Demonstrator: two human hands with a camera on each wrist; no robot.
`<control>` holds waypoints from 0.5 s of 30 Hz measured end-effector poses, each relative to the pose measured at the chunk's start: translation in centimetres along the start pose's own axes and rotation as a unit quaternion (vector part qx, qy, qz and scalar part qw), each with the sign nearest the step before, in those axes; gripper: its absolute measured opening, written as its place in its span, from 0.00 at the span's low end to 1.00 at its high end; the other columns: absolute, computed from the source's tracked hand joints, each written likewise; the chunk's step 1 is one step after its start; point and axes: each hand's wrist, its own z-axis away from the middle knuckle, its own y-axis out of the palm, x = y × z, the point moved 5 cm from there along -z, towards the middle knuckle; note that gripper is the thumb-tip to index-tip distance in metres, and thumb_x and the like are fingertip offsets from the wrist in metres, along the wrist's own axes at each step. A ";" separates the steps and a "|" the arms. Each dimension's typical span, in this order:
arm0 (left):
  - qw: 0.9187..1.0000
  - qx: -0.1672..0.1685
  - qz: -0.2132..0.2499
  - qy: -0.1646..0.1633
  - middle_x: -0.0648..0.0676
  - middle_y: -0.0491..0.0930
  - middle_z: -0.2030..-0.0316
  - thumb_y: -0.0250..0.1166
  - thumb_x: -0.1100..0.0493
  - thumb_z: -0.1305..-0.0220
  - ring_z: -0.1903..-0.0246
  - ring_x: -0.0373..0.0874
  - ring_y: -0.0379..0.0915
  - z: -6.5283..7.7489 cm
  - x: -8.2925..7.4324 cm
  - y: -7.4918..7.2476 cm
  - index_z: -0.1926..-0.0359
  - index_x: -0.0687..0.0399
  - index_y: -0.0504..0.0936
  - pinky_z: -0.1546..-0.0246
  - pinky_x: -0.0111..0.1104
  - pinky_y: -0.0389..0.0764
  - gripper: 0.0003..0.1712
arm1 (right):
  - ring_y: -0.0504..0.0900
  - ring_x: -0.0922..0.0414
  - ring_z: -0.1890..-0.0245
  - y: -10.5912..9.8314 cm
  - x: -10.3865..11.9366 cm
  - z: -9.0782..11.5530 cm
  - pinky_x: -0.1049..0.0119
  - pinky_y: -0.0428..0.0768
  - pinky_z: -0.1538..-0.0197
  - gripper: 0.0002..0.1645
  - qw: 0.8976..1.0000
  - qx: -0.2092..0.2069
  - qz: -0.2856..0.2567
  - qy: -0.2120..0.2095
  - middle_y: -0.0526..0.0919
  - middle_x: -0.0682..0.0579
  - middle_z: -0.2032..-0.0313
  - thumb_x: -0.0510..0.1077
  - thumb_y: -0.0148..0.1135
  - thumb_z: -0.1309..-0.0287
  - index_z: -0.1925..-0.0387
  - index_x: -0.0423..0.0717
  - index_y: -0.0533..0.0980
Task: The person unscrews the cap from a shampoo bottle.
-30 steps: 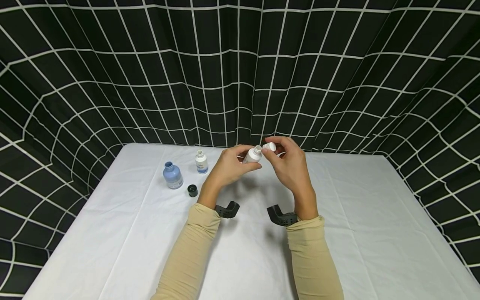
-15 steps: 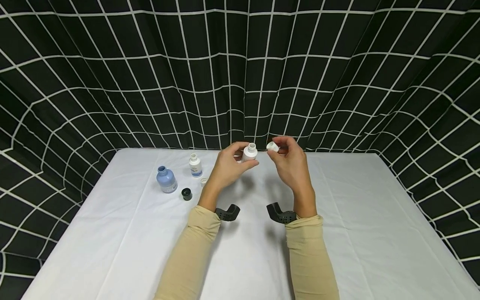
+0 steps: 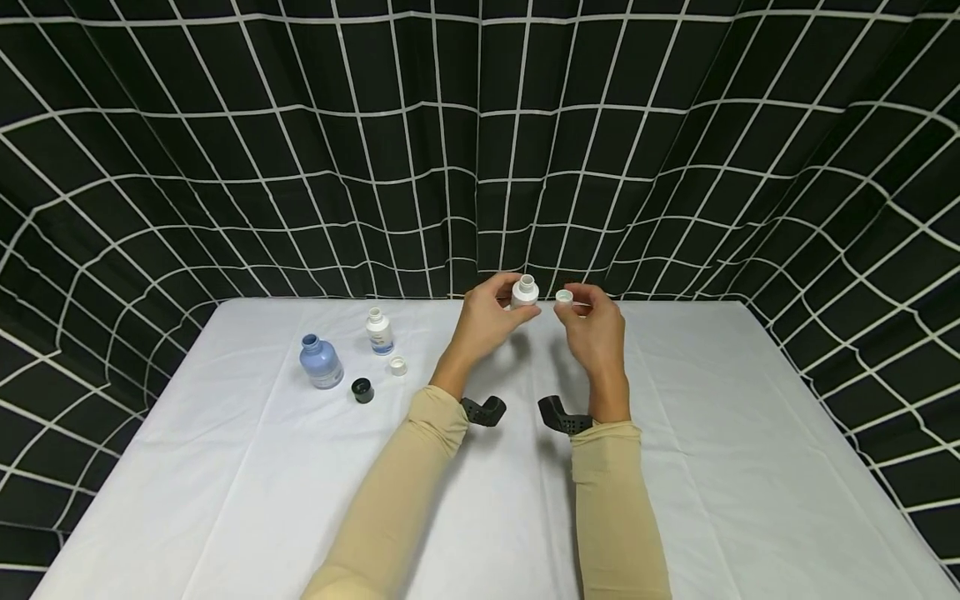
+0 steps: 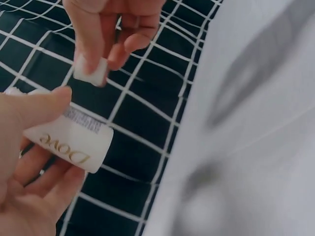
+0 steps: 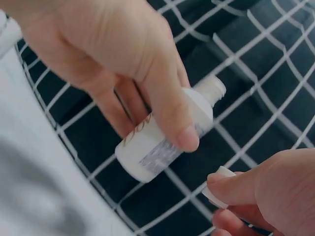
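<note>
Held up over the back of the table, a small white bottle [image 3: 525, 292] with a bare neck is gripped by my left hand [image 3: 486, 321]. Its side carries gold "Dove" lettering, seen on the bottle [image 4: 74, 137] in the left wrist view. Just to the right, my right hand [image 3: 596, 333] pinches a white cap [image 3: 564, 297] between thumb and fingers, its hollow side turned up. Bottle and cap are apart. In the right wrist view the thumb covers part of the cap [image 5: 216, 196].
On the white-covered table [image 3: 465, 517], left of my hands, stand an uncapped blue bottle [image 3: 322, 363] and an uncapped white bottle [image 3: 380, 332]. A black cap [image 3: 362, 390] and a white cap [image 3: 397, 366] lie near them. A black gridded curtain [image 3: 420, 150] hangs behind.
The bottle and cap, close together a second ago, have moved apart. My left hand has shifted right with the bottle, now more upright. The cap has turned hollow side up in my right hand.
</note>
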 end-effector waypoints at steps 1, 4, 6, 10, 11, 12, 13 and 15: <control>1.000 -0.001 -0.002 -0.005 0.56 0.87 0.51 0.78 0.58 0.44 0.48 0.46 0.83 -0.1 0.2 0.3 0.42 0.56 0.81 0.43 0.36 0.83 0.29 | 0.86 0.47 0.48 0.0 -0.6 -0.2 0.68 0.78 0.55 0.21 1.000 -0.005 0.001 0.010 0.87 0.43 0.47 0.40 0.65 0.37 0.43 0.43 0.80; 1.000 -0.002 -0.011 -0.027 0.58 0.87 0.49 0.78 0.59 0.44 0.46 0.47 0.83 -0.3 0.7 1.1 0.41 0.57 0.80 0.42 0.36 0.83 0.29 | 0.88 0.47 0.50 0.1 -2.3 -0.5 0.75 0.75 0.61 0.21 0.999 -0.008 0.006 0.043 0.88 0.42 0.49 0.41 0.66 0.39 0.45 0.43 0.81; 0.999 0.000 -0.017 -0.043 0.58 0.86 0.48 0.78 0.59 0.43 0.46 0.48 0.83 -0.4 1.1 1.7 0.40 0.57 0.80 0.42 0.36 0.83 0.30 | 0.88 0.47 0.51 0.4 -3.3 -0.7 0.77 0.74 0.63 0.21 0.998 -0.002 0.009 0.062 0.88 0.41 0.49 0.41 0.67 0.40 0.45 0.42 0.81; 0.997 0.004 -0.039 -0.072 0.58 0.86 0.46 0.77 0.59 0.43 0.47 0.50 0.82 -0.3 2.0 2.7 0.38 0.57 0.78 0.44 0.39 0.82 0.31 | 0.86 0.46 0.51 1.3 -5.0 -0.7 0.73 0.75 0.60 0.22 0.996 0.019 0.026 0.083 0.87 0.39 0.49 0.42 0.67 0.40 0.45 0.40 0.80; 0.996 0.005 -0.043 -0.078 0.58 0.86 0.47 0.77 0.59 0.43 0.47 0.50 0.81 -0.3 2.3 2.9 0.38 0.57 0.78 0.44 0.40 0.82 0.31 | 0.86 0.46 0.52 1.5 -5.3 -0.7 0.71 0.75 0.58 0.22 0.996 0.025 0.033 0.084 0.87 0.38 0.50 0.42 0.66 0.40 0.45 0.40 0.80; 0.995 0.006 -0.049 -0.083 0.57 0.86 0.47 0.77 0.59 0.43 0.48 0.50 0.81 -0.3 2.5 3.1 0.38 0.57 0.78 0.45 0.40 0.82 0.31 | 0.85 0.46 0.52 1.8 -5.6 -0.6 0.69 0.75 0.57 0.21 0.995 0.032 0.039 0.086 0.87 0.38 0.50 0.42 0.66 0.40 0.45 0.39 0.80; 0.995 0.006 -0.054 -0.088 0.57 0.86 0.47 0.77 0.58 0.43 0.48 0.49 0.81 -0.2 2.8 3.3 0.38 0.57 0.78 0.45 0.40 0.81 0.31 | 0.84 0.46 0.53 2.0 -5.9 -0.6 0.67 0.76 0.56 0.21 0.994 0.038 0.045 0.089 0.87 0.38 0.51 0.42 0.65 0.40 0.45 0.39 0.80; 0.994 0.008 -0.061 -0.096 0.56 0.86 0.48 0.77 0.58 0.43 0.49 0.49 0.80 -0.1 3.2 3.6 0.39 0.57 0.79 0.46 0.39 0.81 0.31 | 0.84 0.45 0.53 2.3 -6.4 -0.6 0.64 0.76 0.54 0.21 0.993 0.050 0.056 0.092 0.86 0.38 0.52 0.42 0.65 0.40 0.46 0.38 0.79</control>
